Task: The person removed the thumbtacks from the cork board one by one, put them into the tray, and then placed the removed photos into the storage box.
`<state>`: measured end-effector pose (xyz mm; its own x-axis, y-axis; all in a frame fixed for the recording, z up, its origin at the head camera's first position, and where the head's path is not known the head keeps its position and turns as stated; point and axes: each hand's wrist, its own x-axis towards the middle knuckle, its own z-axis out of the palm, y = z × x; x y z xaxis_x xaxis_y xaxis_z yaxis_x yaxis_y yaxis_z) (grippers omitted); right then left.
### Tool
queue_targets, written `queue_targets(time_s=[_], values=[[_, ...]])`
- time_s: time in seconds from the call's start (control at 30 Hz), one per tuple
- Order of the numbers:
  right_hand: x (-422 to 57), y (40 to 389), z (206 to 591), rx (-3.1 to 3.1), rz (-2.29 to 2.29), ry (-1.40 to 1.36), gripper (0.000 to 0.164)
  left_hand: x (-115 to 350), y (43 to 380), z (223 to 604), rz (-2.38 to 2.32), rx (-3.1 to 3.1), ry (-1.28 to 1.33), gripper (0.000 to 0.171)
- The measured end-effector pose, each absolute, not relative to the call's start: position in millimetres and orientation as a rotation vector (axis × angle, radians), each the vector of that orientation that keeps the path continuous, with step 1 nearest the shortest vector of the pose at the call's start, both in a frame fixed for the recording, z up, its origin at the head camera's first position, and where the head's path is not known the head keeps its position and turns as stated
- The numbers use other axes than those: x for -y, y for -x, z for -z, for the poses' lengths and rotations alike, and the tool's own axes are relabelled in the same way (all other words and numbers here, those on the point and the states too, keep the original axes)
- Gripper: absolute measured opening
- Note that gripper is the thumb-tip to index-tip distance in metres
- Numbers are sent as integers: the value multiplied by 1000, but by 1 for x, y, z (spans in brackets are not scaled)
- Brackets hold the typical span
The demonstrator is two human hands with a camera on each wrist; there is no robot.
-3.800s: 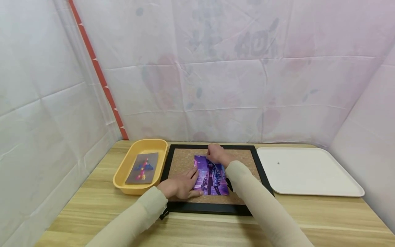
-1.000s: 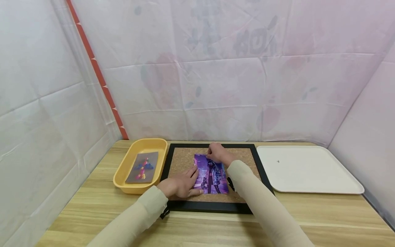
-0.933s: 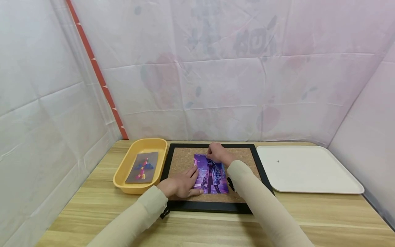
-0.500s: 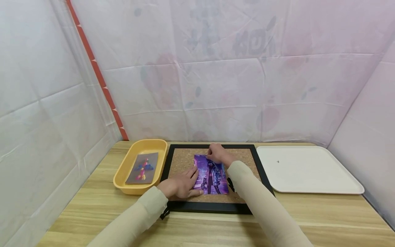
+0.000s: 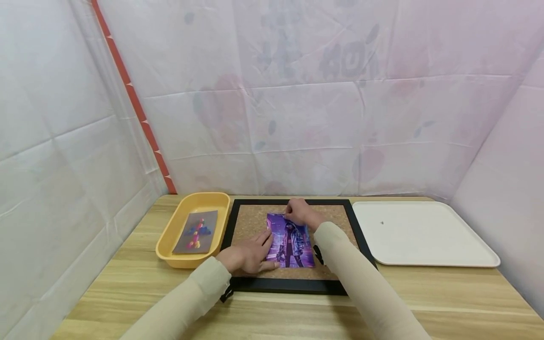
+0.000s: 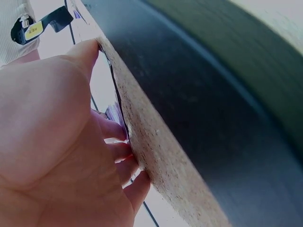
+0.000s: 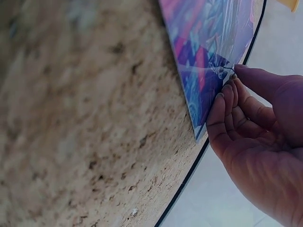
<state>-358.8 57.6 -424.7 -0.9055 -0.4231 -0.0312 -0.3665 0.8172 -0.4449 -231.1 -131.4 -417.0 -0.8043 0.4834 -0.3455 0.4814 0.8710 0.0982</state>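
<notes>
On the black-framed corkboard point(image 5: 250, 215) lies a glossy purple picture point(image 5: 291, 243) of a hooded figure. My left hand point(image 5: 250, 253) rests on its left side and lower left corner, fingers spread. In the left wrist view, the thumb and fingertips of the left hand point(image 6: 71, 137) press down close over the cork. At the picture's top edge, my right hand point(image 5: 299, 212) has its fingers curled. The right wrist view shows the right hand point(image 7: 258, 123) with thumb and forefinger pinching a small thin pin point(image 7: 228, 68) against the picture point(image 7: 208, 52); most of the pin is hidden.
Left of the board stands a yellow bin point(image 5: 170, 241) with a grey card point(image 5: 197, 231) bearing a colourful design. A shallow white tray point(image 5: 425, 236) with a tiny dark object point(image 5: 382, 222) sits to the right. White sheeting point(image 5: 297, 118) hangs behind the wooden table point(image 5: 127, 283).
</notes>
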Motion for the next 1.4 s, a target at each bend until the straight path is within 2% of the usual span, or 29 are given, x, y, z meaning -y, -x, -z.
queue_targets(time_s=[0.27, 0.47, 0.67, 1.1, 1.27, 1.4], values=[[-62, 358, 425, -2877, 707, 647, 26, 130, 232, 417, -2, -2673, -720, 87], [-70, 355, 423, -2846, 719, 715, 28, 130, 231, 418, 0, -2663, -713, 88], [-82, 351, 416, -2839, 713, 782, 17, 130, 230, 416, -19, -2661, -711, 88], [-101, 339, 402, -2790, 736, 872, 20, 133, 233, 417, -37, -2672, -685, 87], [-105, 332, 398, -2803, 723, 874, 14, 134, 232, 421, -43, -2681, -705, 88], [-110, 328, 395, -2799, 720, 860, 15, 132, 230, 417, -41, -2681, -707, 86]])
